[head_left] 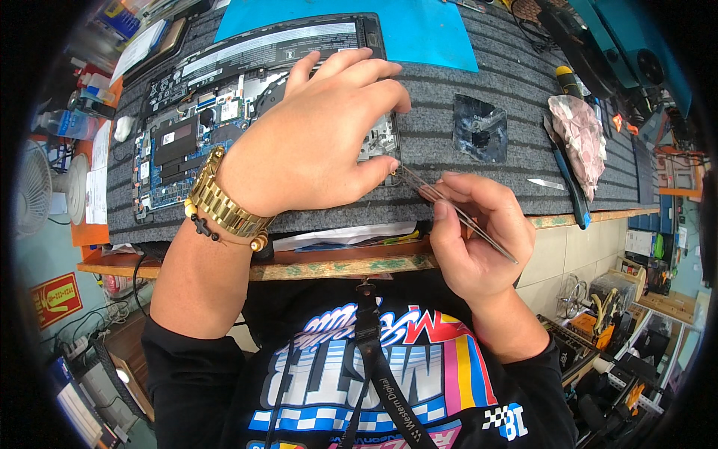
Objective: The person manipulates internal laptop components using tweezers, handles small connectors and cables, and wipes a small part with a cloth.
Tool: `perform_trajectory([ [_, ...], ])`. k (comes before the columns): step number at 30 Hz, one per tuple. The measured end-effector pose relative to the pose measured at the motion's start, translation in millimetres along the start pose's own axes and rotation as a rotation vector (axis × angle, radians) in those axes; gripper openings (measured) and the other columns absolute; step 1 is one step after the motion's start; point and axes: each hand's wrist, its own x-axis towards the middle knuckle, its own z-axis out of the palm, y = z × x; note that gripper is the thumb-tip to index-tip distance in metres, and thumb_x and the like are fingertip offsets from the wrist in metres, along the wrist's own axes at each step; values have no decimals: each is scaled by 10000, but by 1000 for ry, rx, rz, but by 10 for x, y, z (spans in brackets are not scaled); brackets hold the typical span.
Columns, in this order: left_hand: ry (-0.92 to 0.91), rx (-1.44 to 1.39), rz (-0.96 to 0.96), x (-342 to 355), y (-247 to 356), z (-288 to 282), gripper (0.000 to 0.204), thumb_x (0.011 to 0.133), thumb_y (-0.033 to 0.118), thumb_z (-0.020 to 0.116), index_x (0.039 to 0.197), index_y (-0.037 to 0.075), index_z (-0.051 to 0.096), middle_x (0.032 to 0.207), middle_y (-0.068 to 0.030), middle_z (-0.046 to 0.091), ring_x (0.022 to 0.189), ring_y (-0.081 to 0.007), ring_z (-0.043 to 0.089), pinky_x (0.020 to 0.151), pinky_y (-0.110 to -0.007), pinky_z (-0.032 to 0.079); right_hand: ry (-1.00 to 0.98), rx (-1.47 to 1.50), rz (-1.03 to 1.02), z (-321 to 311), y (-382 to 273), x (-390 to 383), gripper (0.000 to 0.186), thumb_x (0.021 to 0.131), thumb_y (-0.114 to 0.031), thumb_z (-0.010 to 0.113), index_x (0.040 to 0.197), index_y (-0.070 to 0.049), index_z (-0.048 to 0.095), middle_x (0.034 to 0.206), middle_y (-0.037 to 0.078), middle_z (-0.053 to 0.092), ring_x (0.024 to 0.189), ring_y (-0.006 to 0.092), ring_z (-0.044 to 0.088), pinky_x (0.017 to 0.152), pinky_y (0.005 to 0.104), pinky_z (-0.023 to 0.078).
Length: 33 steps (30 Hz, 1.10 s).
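Opened laptop (224, 112), bottom cover removed, lying on a grey ribbed mat (464, 105); all positions are given relative to the laptop. The left hand (314, 142) rests palm-down on the laptop's near right part, fingers spread and slightly curled over the exposed board, thumb tip pressed down at the near right corner; it grips nothing. A gold-coloured watch (221, 202) and a beaded bracelet (224, 233) sit on that wrist, just off the near edge. The right hand (475, 239) lies just off the near right corner, over the bench edge, its fingers pinched together on metal tweezers (456, 213). The tweezer tips reach the corner beside the left thumb; whether they hold a part is too small to tell. To the right, on the mat and well apart, lies a dark square piece (480, 129). Farther right are a crumpled pinkish cloth (580, 138) and a blue-handled tool (568, 179). Beyond the far edge lies a blue sheet (426, 30).
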Motion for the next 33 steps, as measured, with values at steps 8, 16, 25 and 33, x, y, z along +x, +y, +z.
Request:
perform_trajectory([
  [8,-17,-34,-22,3,-12,-31,449,927,228,780,1350,99,698,1606,-200,591,1570,-463,442,1288,-626,292,-23,186,158,-51,14,4,269,930,110,748,1197,100,723,1073,155,802,930,185,808,831,288,639],
  [16,71,-24,-59,24,-62,-176,332,1006,172,718,1328,96,706,1553,-177,633,1515,-437,498,1269,-570,337,-86,349,246,-188,78,55,251,992,117,678,1241,116,652,1105,200,792,994,246,815,919,346,652],
  [25,83,-52,-147,42,-50,-344,217,889,79,791,1088,82,706,1281,-129,698,1269,-387,627,1145,-502,433,-136,281,224,-242,104,121,107,942,74,691,1049,83,703,1007,233,790,886,278,791,827,368,629],
  [33,24,-70,-172,61,-28,-339,164,826,45,827,943,77,717,1181,-94,687,1159,-368,648,1092,-508,458,-191,206,139,-222,111,188,111,900,69,720,1008,94,709,902,228,783,833,337,805,797,409,655],
])
